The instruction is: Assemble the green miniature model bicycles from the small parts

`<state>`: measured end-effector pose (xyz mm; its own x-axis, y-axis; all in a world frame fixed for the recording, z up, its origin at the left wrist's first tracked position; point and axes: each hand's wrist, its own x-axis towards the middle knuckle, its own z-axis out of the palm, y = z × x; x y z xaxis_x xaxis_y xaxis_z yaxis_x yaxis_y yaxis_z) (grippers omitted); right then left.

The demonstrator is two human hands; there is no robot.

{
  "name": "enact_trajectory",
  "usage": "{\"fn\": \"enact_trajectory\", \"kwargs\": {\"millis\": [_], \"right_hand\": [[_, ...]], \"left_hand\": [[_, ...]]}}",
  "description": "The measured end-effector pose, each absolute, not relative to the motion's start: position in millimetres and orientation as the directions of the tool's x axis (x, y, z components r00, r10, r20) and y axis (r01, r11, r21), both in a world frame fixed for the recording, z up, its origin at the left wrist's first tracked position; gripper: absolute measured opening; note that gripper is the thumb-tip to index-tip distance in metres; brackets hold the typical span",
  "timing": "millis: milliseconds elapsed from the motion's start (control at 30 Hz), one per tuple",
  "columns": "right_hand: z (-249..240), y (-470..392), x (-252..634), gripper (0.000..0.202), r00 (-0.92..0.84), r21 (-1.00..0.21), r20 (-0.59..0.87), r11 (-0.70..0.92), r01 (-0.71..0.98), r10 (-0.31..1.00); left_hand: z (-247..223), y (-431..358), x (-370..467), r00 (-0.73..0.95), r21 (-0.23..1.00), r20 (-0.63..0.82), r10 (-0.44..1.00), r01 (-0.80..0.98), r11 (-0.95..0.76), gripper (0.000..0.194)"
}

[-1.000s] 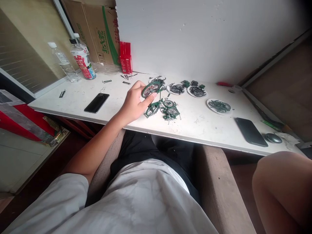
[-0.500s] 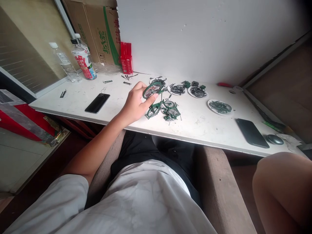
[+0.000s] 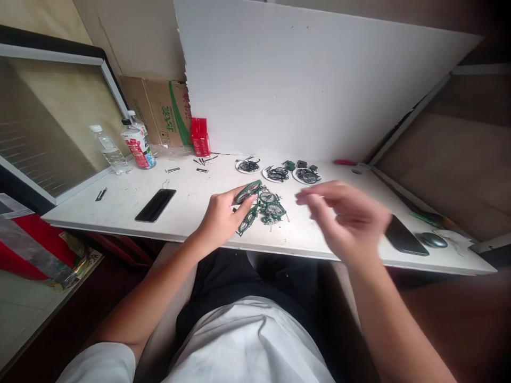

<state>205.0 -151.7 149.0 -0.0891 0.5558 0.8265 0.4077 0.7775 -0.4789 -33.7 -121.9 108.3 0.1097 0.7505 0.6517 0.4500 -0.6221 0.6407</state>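
My left hand [image 3: 227, 215] grips a small green model bicycle [image 3: 248, 192] between thumb and fingers, its dark spoked wheel facing up, just above the white table. Right beside that hand, several similar green model bicycles [image 3: 273, 208] lie in a cluster. To the right, my right hand [image 3: 351, 213] is raised over the table, blurred by motion. Its thumb and fingertips look drawn together, and anything between them cannot be made out. A plate of thin green parts seen earlier is now hidden by this hand.
Behind the cluster stand white plates of dark parts [image 3: 276, 174]. A black phone [image 3: 155, 205] lies at the left, with bottles [image 3: 138, 146], a red packet [image 3: 200, 137] and a carton [image 3: 157, 111] at the back. A dark tablet-like slab [image 3: 405, 236] and a mouse [image 3: 434, 240] lie right.
My right hand has come into view, now over the right of the table. My left hand keeps its hold on the model bicycle. The camera view has tilted up.
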Motion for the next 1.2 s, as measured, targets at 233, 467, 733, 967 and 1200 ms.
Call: {"fn": "enact_trajectory", "kwargs": {"millis": [233,467,733,967,1200], "right_hand": [[113.8,-141.1,173.4,0.015,-0.219,-0.417,0.839,0.847,0.33,0.498],[104.7,-138.7,171.8,0.02,-0.191,-0.3,0.892,0.854,0.425,0.409],[95.5,-122.0,178.7,0.024,-0.235,-0.11,0.938,0.86,0.499,0.256],[90.2,-114.3,183.5,0.028,-0.285,-0.031,0.934,0.845,0.534,0.214],[87.7,-114.2,181.9,0.028,-0.249,-0.021,0.95,0.837,0.546,0.186]], "left_hand": [[103.4,-138.8,-19.7,0.1,0.569,0.666,0.739,0.573,-0.59,0.031],[94.9,-144.5,-11.9,0.123,0.486,0.687,0.716,0.655,-0.579,0.046],[93.8,-144.8,-7.2,0.191,0.559,0.668,0.72,0.509,-0.654,0.042],[93.9,-144.6,-8.8,0.226,0.561,0.634,0.74,0.524,-0.641,0.048],[92.2,-145.0,-6.8,0.228,0.513,0.659,0.717,0.561,-0.65,0.051]]}}
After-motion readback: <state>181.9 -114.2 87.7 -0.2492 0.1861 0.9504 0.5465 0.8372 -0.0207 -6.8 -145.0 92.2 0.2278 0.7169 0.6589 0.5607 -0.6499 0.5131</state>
